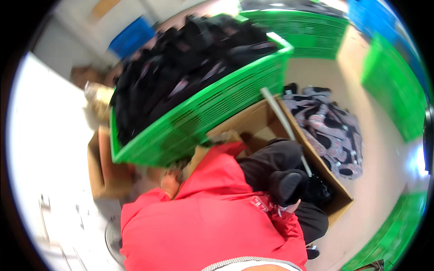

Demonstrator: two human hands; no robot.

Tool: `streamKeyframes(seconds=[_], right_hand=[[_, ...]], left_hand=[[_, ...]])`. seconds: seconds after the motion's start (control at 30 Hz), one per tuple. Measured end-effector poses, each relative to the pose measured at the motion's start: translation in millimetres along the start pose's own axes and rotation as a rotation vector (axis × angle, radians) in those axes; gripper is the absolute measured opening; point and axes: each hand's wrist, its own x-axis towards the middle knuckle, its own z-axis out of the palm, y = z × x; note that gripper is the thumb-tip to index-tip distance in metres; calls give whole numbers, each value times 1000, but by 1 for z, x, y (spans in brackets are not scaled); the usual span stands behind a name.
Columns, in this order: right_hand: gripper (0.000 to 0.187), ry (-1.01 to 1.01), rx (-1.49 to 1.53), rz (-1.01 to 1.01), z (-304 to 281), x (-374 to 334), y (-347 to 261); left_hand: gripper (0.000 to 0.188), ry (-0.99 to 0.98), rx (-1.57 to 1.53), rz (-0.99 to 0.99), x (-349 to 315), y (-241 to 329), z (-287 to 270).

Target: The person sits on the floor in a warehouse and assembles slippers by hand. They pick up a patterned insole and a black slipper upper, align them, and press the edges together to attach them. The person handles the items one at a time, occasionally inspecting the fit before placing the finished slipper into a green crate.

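Observation:
My right hand point(291, 207) is mostly hidden by my red sleeve and a black, rounded, slipper-like piece point(286, 189). Its few visible fingers are closed at the lower end of that piece, in front of my body and above an open cardboard box point(337, 198). Down at the left, my left hand point(169, 184) reaches out of the other red sleeve, close to the near side of a green crate point(199, 122). Its fingers are blurred, and I cannot make out whether they touch anything. Dark pieces point(318, 189) lie inside the cardboard box, between my black-clothed legs.
Black soft pieces point(190, 63) are heaped high in the green crate. On the floor at right lies a pile of grey patterned pieces with black parts point(332, 131). More green crates point(294, 34) stand beyond and to the right. A smaller cardboard box point(108, 167) sits at left.

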Motion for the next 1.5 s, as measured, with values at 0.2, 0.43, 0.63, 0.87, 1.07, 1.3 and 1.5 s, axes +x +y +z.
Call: streamKeyframes(seconds=[0.2,0.43,0.63,0.87,1.07,1.3,1.5], right_hand=[[67,-23,-359,185,25,15,47],[67,42,-700,313,37,18,89],[66,137,-917,356,42,24,91],[66,219,-1101,429,48,40,86],[66,243,-1182,455,50,48,79],[65,248,-1216,462,51,47,76],[65,263,-1219,447,44,40,72]], left_hand=[[34,-239,78,-823,-179,-121,95],[36,-323,29,-1472,-236,-116,151],[35,-449,-212,-1575,-254,-108,166],[34,-517,-306,-1653,-270,-100,167],[32,-534,-357,-1681,-275,-95,166],[31,-540,-396,-1678,-278,-97,166],[30,-544,-415,-1653,-279,-102,167]])
